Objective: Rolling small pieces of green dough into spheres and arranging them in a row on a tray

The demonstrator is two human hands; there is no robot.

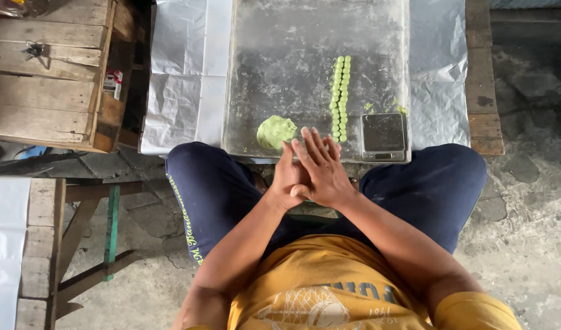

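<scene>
2 rows of green balls (340, 98) done on tray (280, 55), dough lump (275, 131) left; left hand (288, 177) & right hand (321, 171) pressed palm-to-palm, contents hidden.

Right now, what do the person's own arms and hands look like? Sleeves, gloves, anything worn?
Both hands are bare: no gloves, and no rings or watch that I can make out on the left hand or right hand. Forearms are uncovered up to short sleeves of a mustard-yellow T-shirt with a pale print on the chest. Dark navy trousers with yellow lettering down the side seam.
</scene>
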